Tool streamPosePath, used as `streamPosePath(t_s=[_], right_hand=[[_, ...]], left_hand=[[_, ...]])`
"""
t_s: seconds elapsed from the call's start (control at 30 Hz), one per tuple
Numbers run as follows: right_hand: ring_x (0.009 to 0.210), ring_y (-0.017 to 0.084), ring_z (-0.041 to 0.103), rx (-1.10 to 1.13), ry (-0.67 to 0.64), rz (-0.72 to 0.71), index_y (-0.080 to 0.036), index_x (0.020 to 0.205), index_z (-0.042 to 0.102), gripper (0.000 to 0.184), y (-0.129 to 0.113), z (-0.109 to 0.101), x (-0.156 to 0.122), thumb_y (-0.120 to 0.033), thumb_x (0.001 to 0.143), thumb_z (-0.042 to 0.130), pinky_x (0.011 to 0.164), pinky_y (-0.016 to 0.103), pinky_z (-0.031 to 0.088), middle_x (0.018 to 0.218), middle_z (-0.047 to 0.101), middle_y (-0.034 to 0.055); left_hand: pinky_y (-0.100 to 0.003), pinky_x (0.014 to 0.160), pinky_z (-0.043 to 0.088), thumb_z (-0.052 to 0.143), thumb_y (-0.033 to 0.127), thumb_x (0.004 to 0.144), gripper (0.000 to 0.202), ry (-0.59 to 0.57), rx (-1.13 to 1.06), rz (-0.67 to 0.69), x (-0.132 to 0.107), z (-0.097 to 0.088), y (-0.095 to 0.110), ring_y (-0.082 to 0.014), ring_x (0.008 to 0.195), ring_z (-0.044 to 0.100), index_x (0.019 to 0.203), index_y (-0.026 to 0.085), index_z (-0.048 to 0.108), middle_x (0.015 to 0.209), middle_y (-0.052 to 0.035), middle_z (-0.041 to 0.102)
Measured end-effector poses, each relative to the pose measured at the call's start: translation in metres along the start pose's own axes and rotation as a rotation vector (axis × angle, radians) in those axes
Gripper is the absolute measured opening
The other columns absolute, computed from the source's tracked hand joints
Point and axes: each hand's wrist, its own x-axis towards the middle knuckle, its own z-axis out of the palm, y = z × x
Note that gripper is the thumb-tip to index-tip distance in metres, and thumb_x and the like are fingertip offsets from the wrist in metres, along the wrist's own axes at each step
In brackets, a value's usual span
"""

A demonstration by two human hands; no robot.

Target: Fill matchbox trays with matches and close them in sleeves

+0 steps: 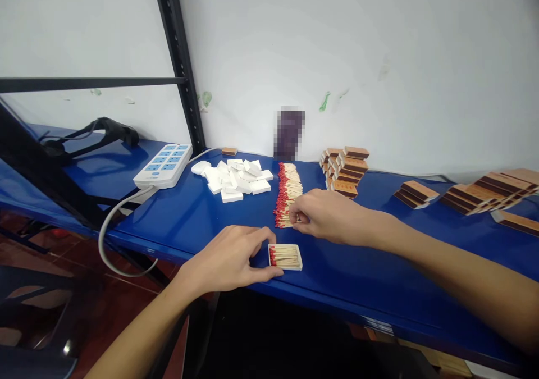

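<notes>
Your left hand [233, 258] is at the left end of the small white tray [300, 260] near the counter's front edge, thumb on its near side and forefinger at its far left corner, so the tray sits pinched between them. Inside it are loose matches [286, 255], red heads toward that hand. Your right hand [328, 216] is at the near end of the long row of matches [289, 185], its fingers curled inward; you can't tell from here whether they have closed on any sticks.

The step in hand looks like gathering matches from the row while the tray is steadied. The next move calls for a light fingertip pinch on a few sticks, heads kept facing left, and a still left hand. Leave room around the pile of white pieces [240, 179] beyond and the stacked matchboxes [351, 168] on the counter [345, 278].
</notes>
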Motion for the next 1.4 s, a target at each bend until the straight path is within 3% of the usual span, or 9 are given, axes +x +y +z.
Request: streamPosePath(t_s=[0.23, 0.47, 0.6, 0.8, 0.93, 1.1, 1.27, 1.4], right_hand=[[0.073, 0.017, 0.059, -0.054, 0.013, -0.026, -0.018, 0.084, 0.064, 0.015, -0.002, 0.015, 0.003, -0.019, 0.087, 0.049, 0.057, 0.026, 0.029, 0.08, 0.066, 0.0057], [0.065, 0.014, 0.052, 0.012, -0.004, -0.074, -0.018, 0.077, 0.057, 0.012, -0.002, 0.004, -0.003, -0.019, 0.085, 0.049, 0.055, 0.025, 0.028, 0.074, 0.062, 0.0023], [0.06, 0.012, 0.047, 0.114, 0.006, -0.103, -0.019, 0.074, 0.056, 0.007, -0.015, -0.007, -0.013, -0.021, 0.081, 0.054, 0.054, 0.025, 0.028, 0.069, 0.06, -0.0007], [0.057, 0.01, 0.048, 0.25, -0.111, -0.21, -0.02, 0.072, 0.058, 0.008, -0.035, 0.0, -0.022, -0.022, 0.079, 0.056, 0.053, 0.025, 0.029, 0.068, 0.062, -0.0022], [0.061, 0.011, 0.052, 0.273, -0.098, -0.162, -0.021, 0.074, 0.062, 0.01, -0.026, -0.006, -0.019, -0.025, 0.081, 0.057, 0.055, 0.025, 0.032, 0.07, 0.064, -0.0022], [0.065, 0.014, 0.055, 0.076, -0.006, -0.014, -0.019, 0.075, 0.065, 0.01, -0.006, -0.012, -0.009, -0.019, 0.079, 0.056, 0.058, 0.026, 0.033, 0.073, 0.065, 0.0015], [0.073, 0.017, 0.059, -0.028, -0.003, -0.086, -0.019, 0.081, 0.068, 0.013, 0.0, 0.004, -0.001, -0.018, 0.081, 0.055, 0.061, 0.025, 0.033, 0.08, 0.067, 0.0049], [0.069, 0.015, 0.057, -0.057, 0.002, -0.068, -0.019, 0.075, 0.066, 0.014, 0.0, 0.009, 0.001, -0.017, 0.08, 0.053, 0.057, 0.025, 0.031, 0.076, 0.067, 0.0036]], left_hand=[[-0.024, 0.053, 0.029, 0.062, 0.051, 0.085, 0.033, 0.007, 0.002, 0.005, 0.0, 0.0, 0.0, -0.0116, 0.055, 0.043, 0.098, 0.021, 0.059, 0.065, 0.0062, 0.046], [-0.024, 0.055, 0.029, 0.063, 0.049, 0.085, 0.032, 0.007, 0.003, 0.009, 0.0, 0.0, 0.0, -0.0117, 0.056, 0.044, 0.099, 0.021, 0.058, 0.065, 0.0063, 0.047], [-0.025, 0.053, 0.028, 0.061, 0.051, 0.085, 0.032, 0.011, 0.017, 0.013, 0.0, 0.0, 0.0, -0.0118, 0.054, 0.043, 0.096, 0.021, 0.058, 0.065, 0.0058, 0.047], [-0.025, 0.054, 0.028, 0.059, 0.052, 0.086, 0.032, 0.003, 0.033, 0.015, 0.0, 0.0, 0.0, -0.0129, 0.058, 0.045, 0.088, 0.019, 0.055, 0.068, 0.0038, 0.05], [-0.025, 0.055, 0.029, 0.061, 0.05, 0.086, 0.032, 0.009, 0.036, 0.022, 0.0, 0.001, -0.001, -0.0124, 0.057, 0.044, 0.094, 0.02, 0.057, 0.067, 0.0053, 0.048], [-0.024, 0.054, 0.029, 0.063, 0.05, 0.085, 0.032, 0.004, 0.01, 0.008, 0.0, 0.001, -0.001, -0.0113, 0.055, 0.042, 0.098, 0.021, 0.059, 0.065, 0.0066, 0.046], [-0.024, 0.054, 0.028, 0.064, 0.048, 0.085, 0.03, 0.003, 0.003, 0.0, 0.0, 0.0, 0.0, -0.0115, 0.056, 0.042, 0.097, 0.021, 0.058, 0.064, 0.0068, 0.045], [-0.024, 0.054, 0.028, 0.064, 0.049, 0.085, 0.032, 0.002, 0.002, 0.007, 0.0, 0.0, 0.0, -0.0113, 0.055, 0.042, 0.098, 0.021, 0.059, 0.065, 0.0067, 0.045]])
